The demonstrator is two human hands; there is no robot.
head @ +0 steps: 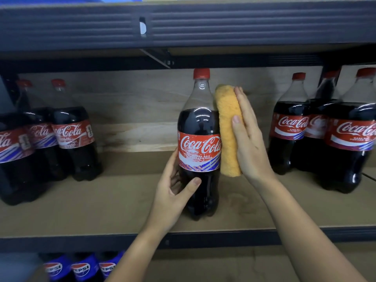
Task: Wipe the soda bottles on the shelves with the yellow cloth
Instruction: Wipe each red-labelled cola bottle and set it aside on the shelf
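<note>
A tall clear plastic cola bottle with a red cap and red label (pixel 198 143) stands upright on the brown board shelf (pixel 114 204), set forward of its neighbours and well apart from them, apparently so that every side can be reached. The left hand (pixel 175 192) curls round the bottle's lower body, thumb across the front, probably to steady it against sideways pressure. The right hand (pixel 247 137), fingers straight and flat, presses the folded yellow terry cloth (pixel 227 131) against the bottle's right flank, from shoulder to below the label; this grip is an open palm, not a pinch. Wiping of this bottle appears to be under way. Three similar cola bottles at the left (pixel 69 137) and three at the right (pixel 293 127) stand on the same shelf, leaving free room around both hands. The dark ribbed metal beam (pixel 244 27) of the upper shelf hangs just above the cap, limiting any lift. Blue-labelled soda bottles (pixel 83 268) stand on the shelf below.
</note>
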